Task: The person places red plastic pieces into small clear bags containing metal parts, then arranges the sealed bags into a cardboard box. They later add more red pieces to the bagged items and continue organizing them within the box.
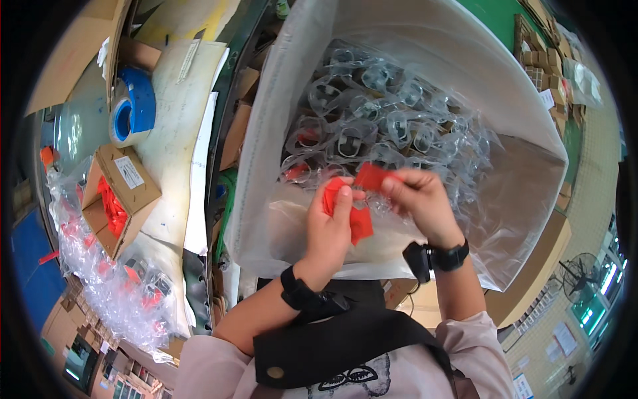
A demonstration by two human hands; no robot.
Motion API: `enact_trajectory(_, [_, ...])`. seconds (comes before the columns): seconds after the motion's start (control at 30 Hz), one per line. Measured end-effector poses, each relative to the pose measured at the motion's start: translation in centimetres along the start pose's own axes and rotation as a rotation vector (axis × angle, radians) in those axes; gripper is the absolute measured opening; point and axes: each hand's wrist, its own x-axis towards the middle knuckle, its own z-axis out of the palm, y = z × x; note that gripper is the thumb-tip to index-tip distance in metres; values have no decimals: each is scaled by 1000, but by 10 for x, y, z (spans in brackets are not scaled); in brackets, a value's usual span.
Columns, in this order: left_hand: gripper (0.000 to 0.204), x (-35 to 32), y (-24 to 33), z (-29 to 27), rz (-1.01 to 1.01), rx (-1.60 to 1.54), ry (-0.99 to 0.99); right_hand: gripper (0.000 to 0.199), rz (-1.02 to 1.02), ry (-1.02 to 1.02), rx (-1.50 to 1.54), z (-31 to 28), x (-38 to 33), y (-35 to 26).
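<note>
My left hand (327, 233) is closed around several thin red pieces (361, 225), which stick out past its thumb and fingers. To its right, my right hand (425, 205) pinches a flat red piece (372, 177) between thumb and fingers, close to the left fingertips. Whether the pieces are plastic or cloth I cannot tell. Both hands are over the near part of a big box lined with a whitish plastic bag (266, 166). Inside lie rows of see-through plastic-wrapped items (399, 126) with rounded frames; a few at the left show red.
On the bench at left stand a small cardboard box (143, 193) holding red pieces and a roll of blue tape (136, 110). Plastic-wrapped items (113, 286) are heaped at the bench's near end. A fan (579, 276) stands at far right.
</note>
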Motion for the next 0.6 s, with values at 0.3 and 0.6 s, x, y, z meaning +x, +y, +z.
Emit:
enact_trajectory(0.3, [18, 23, -7, 9, -304, 169, -170, 34, -318, 126, -430, -4, 45, 45])
enact_trajectory(0.6, [21, 22, -37, 19, -395, 294, -296, 13, -330, 348, -336, -53, 2, 53])
